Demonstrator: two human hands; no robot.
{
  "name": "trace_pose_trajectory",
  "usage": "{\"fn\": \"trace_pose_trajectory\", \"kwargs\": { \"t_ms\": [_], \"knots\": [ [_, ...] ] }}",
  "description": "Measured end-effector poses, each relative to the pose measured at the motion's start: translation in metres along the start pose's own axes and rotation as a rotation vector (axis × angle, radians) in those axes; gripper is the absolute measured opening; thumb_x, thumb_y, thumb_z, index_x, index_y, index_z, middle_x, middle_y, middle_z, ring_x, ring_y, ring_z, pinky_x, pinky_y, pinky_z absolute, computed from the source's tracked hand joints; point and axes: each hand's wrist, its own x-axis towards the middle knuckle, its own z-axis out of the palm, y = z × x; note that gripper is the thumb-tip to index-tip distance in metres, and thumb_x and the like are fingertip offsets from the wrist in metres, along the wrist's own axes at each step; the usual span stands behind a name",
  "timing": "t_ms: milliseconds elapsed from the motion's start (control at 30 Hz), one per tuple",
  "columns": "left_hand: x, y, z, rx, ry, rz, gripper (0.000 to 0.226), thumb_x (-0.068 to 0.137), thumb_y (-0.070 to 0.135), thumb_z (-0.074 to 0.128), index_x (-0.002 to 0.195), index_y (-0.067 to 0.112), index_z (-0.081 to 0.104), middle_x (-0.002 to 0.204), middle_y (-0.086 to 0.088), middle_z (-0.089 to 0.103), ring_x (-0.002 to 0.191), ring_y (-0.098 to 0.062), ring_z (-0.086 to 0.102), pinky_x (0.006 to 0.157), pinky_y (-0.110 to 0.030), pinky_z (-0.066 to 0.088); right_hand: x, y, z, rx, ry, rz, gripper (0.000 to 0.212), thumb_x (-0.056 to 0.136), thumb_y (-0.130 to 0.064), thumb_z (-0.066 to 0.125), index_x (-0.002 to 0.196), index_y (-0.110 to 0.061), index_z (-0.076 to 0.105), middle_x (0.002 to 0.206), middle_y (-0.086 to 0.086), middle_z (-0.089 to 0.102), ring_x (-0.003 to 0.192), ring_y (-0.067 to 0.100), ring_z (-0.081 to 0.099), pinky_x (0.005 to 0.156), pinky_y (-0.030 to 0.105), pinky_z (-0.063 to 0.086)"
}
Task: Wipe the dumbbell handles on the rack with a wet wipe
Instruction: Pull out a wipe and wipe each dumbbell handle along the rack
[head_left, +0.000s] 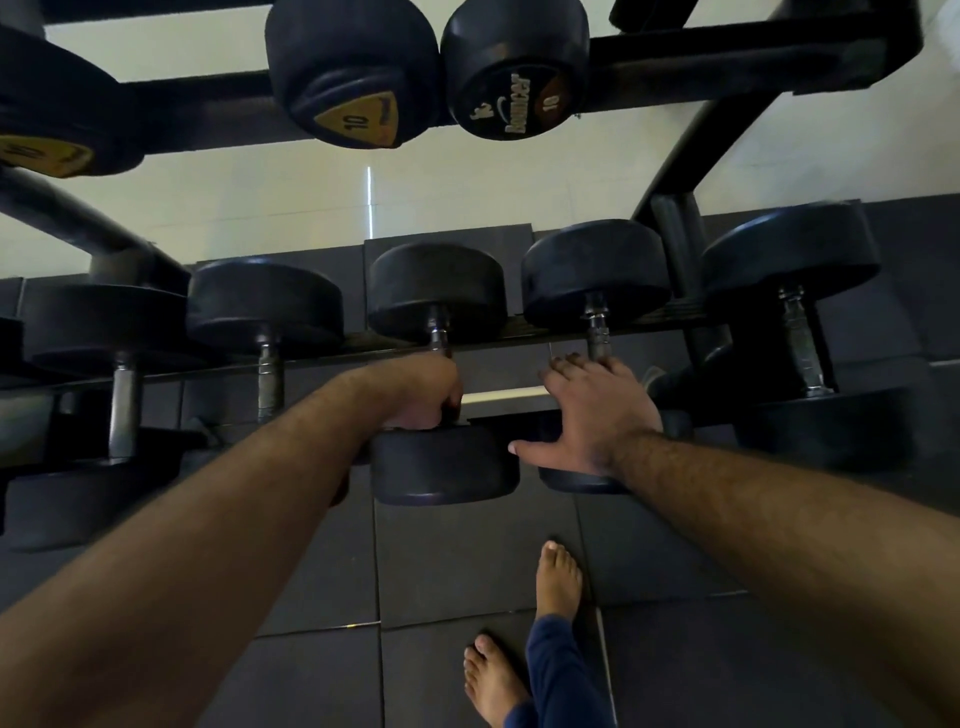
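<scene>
Gripping the middle dumbbell's handle (439, 332) with the left hand (421, 395), right hand (597, 415) resting flat, fingers spread; wipe hidden, so twisting helps.

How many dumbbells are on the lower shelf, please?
5: far left, next, one under the left hand, one under the right hand, far right. More may be hidden at left.

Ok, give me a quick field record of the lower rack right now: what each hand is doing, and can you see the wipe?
left hand: curled round the handle of the middle dumbbell on the lower rack
right hand: open, fingers spread, resting on the next dumbbell to the right
wet wipe: not visible; may be hidden inside the left hand
upper rack: two dumbbells marked 10
floor: dark tiles, bare feet below
</scene>
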Motion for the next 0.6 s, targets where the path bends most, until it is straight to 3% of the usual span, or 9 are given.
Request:
{"fn": "trace_pose_trajectory", "kwargs": {
  "t_ms": [100, 167, 200, 300, 433, 533, 600],
  "knots": [
    [0.009, -0.004, -0.003, 0.056, 0.289, -0.071, 0.040, 0.087, 0.011, 0.063, 0.125, 0.022, 0.074, 0.121, -0.006, 0.066, 0.113, -0.029, 0.063, 0.098, -0.040, 0.053, -0.001, -0.001, 0.000, -0.002, 0.000, -0.001, 0.120, 0.070, -0.105, 0.028, 0.153, -0.022, 0.050, 0.160, 0.001, 0.051, 0.149, 0.023, 0.042, 0.123, 0.051, 0.030],
    [0.014, -0.002, 0.001, 0.086, 0.524, -0.119, 0.045, 0.088, 0.006, 0.061, 0.130, 0.018, 0.070, 0.118, -0.010, 0.062, 0.110, -0.033, 0.059, 0.096, -0.044, 0.052, -0.001, -0.001, -0.001, 0.005, 0.000, 0.002, 0.119, 0.070, -0.104, 0.028, 0.154, -0.022, 0.050, 0.160, 0.000, 0.050, 0.151, 0.023, 0.041, 0.124, 0.051, 0.028],
    [0.015, 0.000, 0.003, 0.137, 0.566, -0.117, 0.043, 0.090, 0.006, 0.060, 0.130, 0.016, 0.069, 0.118, -0.011, 0.061, 0.109, -0.033, 0.057, 0.095, -0.044, 0.053, -0.001, -0.001, -0.001, 0.006, -0.003, 0.003, 0.119, 0.071, -0.104, 0.029, 0.154, -0.022, 0.049, 0.161, 0.000, 0.049, 0.151, 0.023, 0.039, 0.125, 0.050, 0.027],
    [0.021, 0.007, 0.017, 0.328, 0.361, -0.021, 0.031, 0.097, 0.010, 0.053, 0.121, 0.016, 0.070, 0.122, -0.008, 0.062, 0.115, -0.030, 0.055, 0.101, -0.038, 0.046, -0.001, -0.001, -0.001, 0.003, -0.008, 0.011, 0.120, 0.071, -0.104, 0.029, 0.156, -0.022, 0.047, 0.164, 0.000, 0.046, 0.153, 0.023, 0.038, 0.126, 0.050, 0.026],
    [0.014, 0.013, 0.007, 0.084, 0.038, 0.064, 0.030, 0.091, 0.008, 0.062, 0.116, 0.017, 0.076, 0.116, -0.008, 0.070, 0.112, -0.030, 0.065, 0.097, -0.033, 0.051, 0.000, -0.003, 0.001, -0.007, -0.007, 0.016, 0.122, 0.070, -0.105, 0.027, 0.156, -0.021, 0.047, 0.163, 0.000, 0.047, 0.152, 0.023, 0.039, 0.125, 0.050, 0.027],
    [0.011, 0.001, -0.006, -0.053, 0.133, -0.012, 0.034, 0.089, 0.006, 0.066, 0.115, 0.023, 0.078, 0.117, -0.002, 0.072, 0.113, -0.026, 0.066, 0.099, -0.034, 0.051, 0.000, -0.002, 0.000, -0.005, -0.010, 0.014, 0.122, 0.070, -0.106, 0.027, 0.156, -0.021, 0.047, 0.164, 0.001, 0.047, 0.153, 0.024, 0.039, 0.125, 0.051, 0.027],
    [0.014, -0.017, -0.003, -0.028, 0.427, -0.029, 0.038, 0.088, 0.005, 0.067, 0.120, 0.023, 0.077, 0.120, -0.003, 0.071, 0.114, -0.027, 0.063, 0.101, -0.039, 0.051, -0.001, -0.002, -0.001, -0.005, -0.012, 0.010, 0.122, 0.070, -0.105, 0.027, 0.156, -0.021, 0.047, 0.164, 0.001, 0.046, 0.153, 0.023, 0.038, 0.126, 0.051, 0.026]
  ]
}}
